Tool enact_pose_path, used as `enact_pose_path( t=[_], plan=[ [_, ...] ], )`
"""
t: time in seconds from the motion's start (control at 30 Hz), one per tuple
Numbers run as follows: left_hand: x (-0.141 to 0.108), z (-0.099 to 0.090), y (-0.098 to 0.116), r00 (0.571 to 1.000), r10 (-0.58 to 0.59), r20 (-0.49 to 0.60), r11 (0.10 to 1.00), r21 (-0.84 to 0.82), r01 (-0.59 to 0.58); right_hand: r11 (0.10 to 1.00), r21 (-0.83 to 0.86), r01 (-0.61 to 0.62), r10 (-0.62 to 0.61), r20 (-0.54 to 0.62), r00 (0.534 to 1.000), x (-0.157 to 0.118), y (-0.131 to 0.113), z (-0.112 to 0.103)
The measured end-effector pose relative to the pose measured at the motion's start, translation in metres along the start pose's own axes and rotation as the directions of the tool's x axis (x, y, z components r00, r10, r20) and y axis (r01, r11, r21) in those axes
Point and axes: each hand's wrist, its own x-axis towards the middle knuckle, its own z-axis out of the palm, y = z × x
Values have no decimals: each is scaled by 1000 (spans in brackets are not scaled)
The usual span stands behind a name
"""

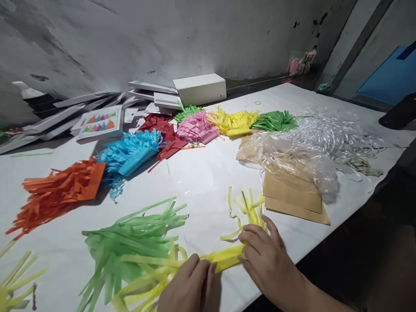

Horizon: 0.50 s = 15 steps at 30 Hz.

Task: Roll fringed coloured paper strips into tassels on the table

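A yellow tissue-paper tassel [227, 257] with fringed strips at both ends lies across the near edge of the white-covered table. My left hand [190, 281] is closed on its middle band at the left, fingers pinched together. At the band's other end my right hand [268, 255] grips the paper, with fringe spreading out above its fingers. Light green fringed tissue paper [130, 242] lies just left of my hands, partly under the yellow strips. More yellow strips [16, 281] show at the lower left corner.
Folded fringe bundles in orange [71, 186], blue [133, 151], red [167, 134], pink [196, 126], yellow [234, 121] and green [276, 120] line the table. Brown cardboard [292, 199], a clear plastic bag [292, 162] and silvery string [338, 130] lie right. White boxes [199, 89] stand behind.
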Motion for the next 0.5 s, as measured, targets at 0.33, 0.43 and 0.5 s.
enact_pose_path(
  t=[0.33,0.43,0.5],
  plan=[
    [25,4,2,998,34,49,997,71,-37,992,-66,108,-113,-76,991,4,-12,0],
    [23,5,0,997,42,64,998,37,-44,995,-42,93,-92,23,996,3,-11,3],
    [22,6,-1,997,40,62,999,31,-42,999,1,54,-54,40,998,1,-8,6]
  ],
)
